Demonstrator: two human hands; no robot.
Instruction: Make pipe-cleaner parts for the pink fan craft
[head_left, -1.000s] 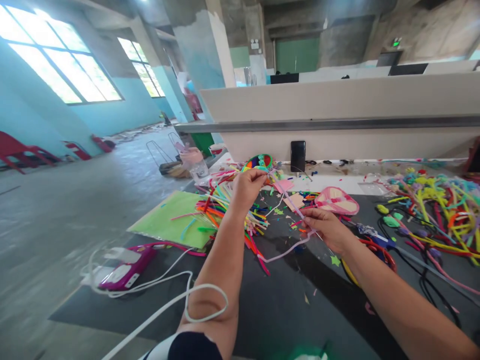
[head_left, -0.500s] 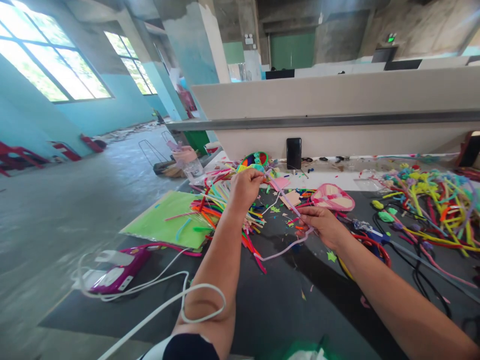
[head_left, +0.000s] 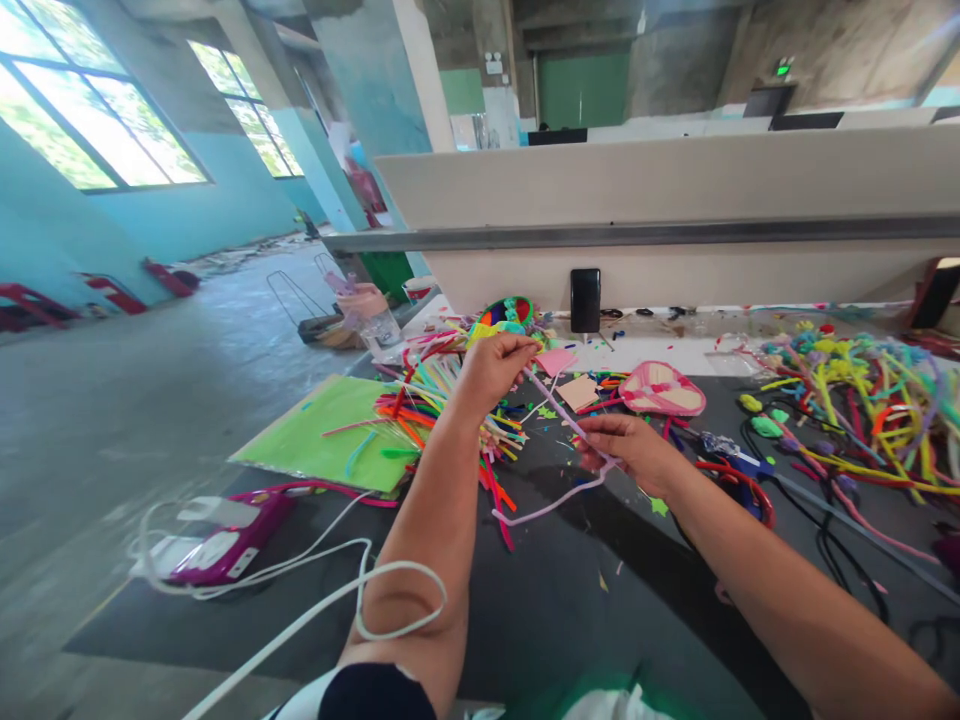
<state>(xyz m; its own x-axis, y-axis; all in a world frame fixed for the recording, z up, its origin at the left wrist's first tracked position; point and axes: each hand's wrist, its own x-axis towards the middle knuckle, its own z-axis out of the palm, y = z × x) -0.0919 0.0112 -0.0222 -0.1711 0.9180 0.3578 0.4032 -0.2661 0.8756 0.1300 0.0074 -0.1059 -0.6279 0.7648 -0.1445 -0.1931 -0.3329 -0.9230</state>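
A lilac pipe cleaner (head_left: 556,404) runs slantwise between my two hands, its loose tail curving down to the left above the dark tabletop. My left hand (head_left: 491,372) pinches its upper end between thumb and fingers. Lower and to the right, my right hand (head_left: 624,446) is closed on the same stem near its bend. Behind and under my left hand spreads a heap of multicoloured pipe cleaners (head_left: 442,392). Beyond my right hand lies a pink-edged, heart-like craft piece (head_left: 663,388), with a peach paper square (head_left: 578,392) to its left.
A green sheet pack (head_left: 322,430) and a purple device (head_left: 217,540) with a white cable (head_left: 300,580) lie at left; the cable loops over my left forearm. A phone (head_left: 585,300) leans on the partition (head_left: 510,275). Tangled pipe cleaners (head_left: 862,400) and black cords (head_left: 832,530) lie right.
My right hand has shifted slightly left, nearer my left hand, with the lilac pipe cleaner still held by both. The whole view has moved a little.
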